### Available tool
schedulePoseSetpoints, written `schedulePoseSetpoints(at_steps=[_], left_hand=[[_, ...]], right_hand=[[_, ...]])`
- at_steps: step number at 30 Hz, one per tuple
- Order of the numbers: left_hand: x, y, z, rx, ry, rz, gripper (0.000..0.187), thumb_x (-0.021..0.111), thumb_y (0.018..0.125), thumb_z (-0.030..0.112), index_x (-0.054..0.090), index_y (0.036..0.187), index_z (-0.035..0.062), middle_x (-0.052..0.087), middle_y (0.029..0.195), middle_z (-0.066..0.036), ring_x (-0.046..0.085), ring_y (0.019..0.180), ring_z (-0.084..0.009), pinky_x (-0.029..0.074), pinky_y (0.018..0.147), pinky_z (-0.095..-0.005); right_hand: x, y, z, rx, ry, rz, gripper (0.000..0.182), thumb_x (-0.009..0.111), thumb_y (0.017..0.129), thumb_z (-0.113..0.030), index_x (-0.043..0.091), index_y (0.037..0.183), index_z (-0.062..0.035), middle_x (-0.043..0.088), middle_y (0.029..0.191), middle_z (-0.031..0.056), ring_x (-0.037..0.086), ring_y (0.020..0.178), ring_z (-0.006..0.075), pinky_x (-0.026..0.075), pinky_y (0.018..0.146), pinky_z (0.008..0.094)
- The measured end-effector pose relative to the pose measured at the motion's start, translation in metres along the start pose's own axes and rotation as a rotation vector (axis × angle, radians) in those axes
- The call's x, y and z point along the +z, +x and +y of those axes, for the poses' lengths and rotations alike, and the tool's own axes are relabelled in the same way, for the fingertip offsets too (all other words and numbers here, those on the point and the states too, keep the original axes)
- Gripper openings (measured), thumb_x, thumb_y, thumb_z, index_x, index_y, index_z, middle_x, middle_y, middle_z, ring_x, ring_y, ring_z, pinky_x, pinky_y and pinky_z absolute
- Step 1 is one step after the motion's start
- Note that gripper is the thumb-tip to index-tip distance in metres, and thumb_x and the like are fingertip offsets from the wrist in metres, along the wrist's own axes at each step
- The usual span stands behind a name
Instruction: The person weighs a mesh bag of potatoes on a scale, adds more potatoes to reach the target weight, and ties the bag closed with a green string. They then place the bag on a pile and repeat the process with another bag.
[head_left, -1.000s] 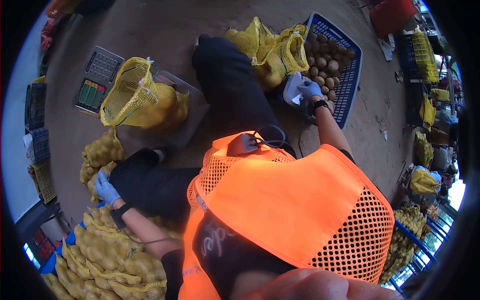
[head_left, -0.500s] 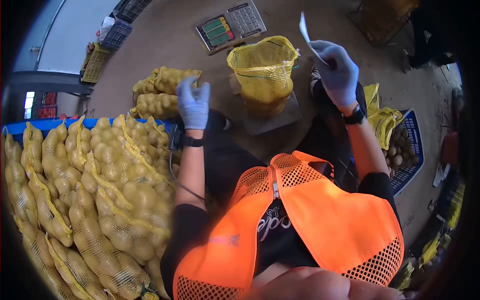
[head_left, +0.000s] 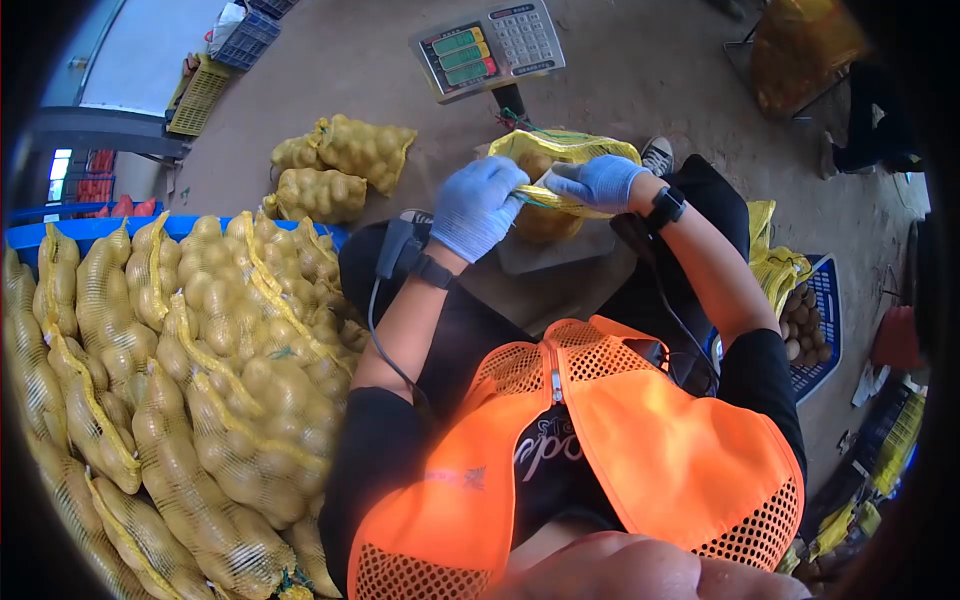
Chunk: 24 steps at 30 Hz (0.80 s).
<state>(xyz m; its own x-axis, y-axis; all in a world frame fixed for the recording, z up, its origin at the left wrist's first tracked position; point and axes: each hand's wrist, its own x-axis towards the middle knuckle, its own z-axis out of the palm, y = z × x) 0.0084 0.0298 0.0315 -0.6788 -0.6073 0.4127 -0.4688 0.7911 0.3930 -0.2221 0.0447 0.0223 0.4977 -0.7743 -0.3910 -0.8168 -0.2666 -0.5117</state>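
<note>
A yellow mesh bag (head_left: pixel 548 222) with potatoes in it stands on the scale platform (head_left: pixel 560 252), its mouth open at the top. My left hand (head_left: pixel 478 205), in a pale blue glove, grips the near rim of the bag at its left part. My right hand (head_left: pixel 597 184), gloved the same way, is closed at the rim just to the right, with a small white piece between its fingers and the mesh. Beyond the bag, the scale display (head_left: pixel 487 48) shows lit green panels.
Filled potato bags (head_left: pixel 230 350) are heaped in a blue container (head_left: pixel 30 236) at the left. More filled bags (head_left: pixel 322 194) lie on the floor behind. To the right stands a blue crate (head_left: pixel 826 300) of potatoes beside yellow mesh (head_left: pixel 775 262). Another person's dark-clothed leg (head_left: pixel 868 120) shows at far right.
Both hands have come together at the bag's rim; the left moved right and closed on it, the right came down with the white piece. The bag's upper part is now pulled toward me.
</note>
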Motion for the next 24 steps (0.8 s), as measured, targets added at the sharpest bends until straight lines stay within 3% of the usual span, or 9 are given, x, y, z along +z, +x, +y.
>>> schedulePoseSetpoints(at_steps=[2,5,8,10,16,19,21,23,24], left_hand=[[-0.005,0.005,0.004,0.029,-0.129,0.071,0.03,0.07,0.071,0.009,0.062,0.1,0.0116,0.062,0.093,-0.004,0.058,0.069,-0.02,0.048,0.062,-0.031],[-0.003,0.01,-0.014,-0.464,-0.502,0.342,0.025,0.068,0.082,0.016,0.061,0.105,0.0083,0.061,0.089,0.002,0.049,0.062,-0.0008,0.038,0.054,-0.0163],[0.02,0.031,-0.071,-0.845,-0.92,0.418,0.023,0.066,0.085,0.02,0.062,0.104,0.0077,0.061,0.083,0.0,0.05,0.063,-0.0034,0.04,0.055,-0.0189],[0.027,0.046,-0.084,-1.266,-1.22,-0.048,0.021,0.062,0.088,0.023,0.062,0.1,0.0059,0.062,0.079,-0.003,0.051,0.064,-0.0051,0.042,0.056,-0.023],[0.022,0.073,-0.082,-0.807,-1.262,0.251,0.014,0.056,0.092,0.022,0.059,0.092,0.0083,0.064,0.082,-0.008,0.052,0.058,-0.0089,0.043,0.05,-0.0241],[-0.045,0.115,-0.036,-0.777,-1.349,0.542,0.018,0.053,0.094,0.027,0.056,0.086,0.0112,0.063,0.08,-0.01,0.047,0.045,-0.0102,0.035,0.038,-0.0201],[-0.094,0.135,0.005,-0.402,-1.507,0.498,0.021,0.051,0.095,0.029,0.056,0.087,0.0107,0.063,0.08,-0.011,0.046,0.044,-0.0113,0.035,0.037,-0.0207],[-0.134,0.154,0.04,0.109,-1.625,-0.022,0.024,0.048,0.096,0.029,0.056,0.088,0.0083,0.063,0.076,-0.011,0.053,0.048,-0.015,0.042,0.04,-0.0243],[-0.132,0.158,0.089,-0.014,-1.432,0.119,0.024,0.047,0.096,0.03,0.055,0.088,0.0083,0.057,0.066,-0.009,0.045,0.041,-0.0112,0.035,0.035,-0.0222]], right_hand=[[-0.003,-0.003,-0.001,0.144,-0.04,0.063,0.069,0.043,0.087,-0.059,0.046,0.128,-0.0025,0.061,0.108,0.0224,0.057,0.102,0.0372,0.045,0.087,0.0409],[-0.007,-0.02,0.002,0.059,0.002,0.374,0.072,0.045,0.085,-0.061,0.047,0.127,-0.0028,0.061,0.107,0.0215,0.057,0.102,0.037,0.044,0.088,0.0408],[-0.015,-0.032,0.004,-0.002,0.077,0.488,0.07,0.048,0.083,-0.061,0.052,0.123,-0.0035,0.061,0.108,0.0202,0.058,0.1,0.0358,0.046,0.084,0.0404],[-0.021,-0.041,0.001,-0.008,0.145,0.502,0.066,0.051,0.083,-0.058,0.053,0.121,-0.0041,0.061,0.108,0.0194,0.058,0.1,0.0354,0.047,0.083,0.0403],[-0.005,-0.064,0.019,0.039,0.615,1.199,0.061,0.076,0.073,-0.032,0.052,0.124,-0.0074,0.057,0.104,0.0079,0.054,0.087,0.016,0.046,0.078,0.0304],[0.019,-0.06,0.043,0.343,0.64,0.963,0.072,0.078,0.07,-0.034,0.046,0.129,-0.0073,0.056,0.107,0.0109,0.054,0.095,0.0162,0.045,0.081,0.0295],[0.021,-0.044,0.031,0.275,0.634,0.806,0.075,0.079,0.069,-0.036,0.045,0.13,-0.0073,0.058,0.107,0.0131,0.055,0.097,0.0189,0.045,0.083,0.0299],[0.026,-0.026,0.013,0.164,0.608,0.499,0.08,0.08,0.067,-0.038,0.042,0.131,-0.0074,0.06,0.108,0.0173,0.057,0.101,0.0243,0.043,0.088,0.0305],[0.036,-0.005,0.014,0.159,0.607,0.498,0.08,0.08,0.067,-0.038,0.042,0.131,-0.0074,0.06,0.108,0.0173,0.057,0.101,0.0243,0.043,0.088,0.0305]])
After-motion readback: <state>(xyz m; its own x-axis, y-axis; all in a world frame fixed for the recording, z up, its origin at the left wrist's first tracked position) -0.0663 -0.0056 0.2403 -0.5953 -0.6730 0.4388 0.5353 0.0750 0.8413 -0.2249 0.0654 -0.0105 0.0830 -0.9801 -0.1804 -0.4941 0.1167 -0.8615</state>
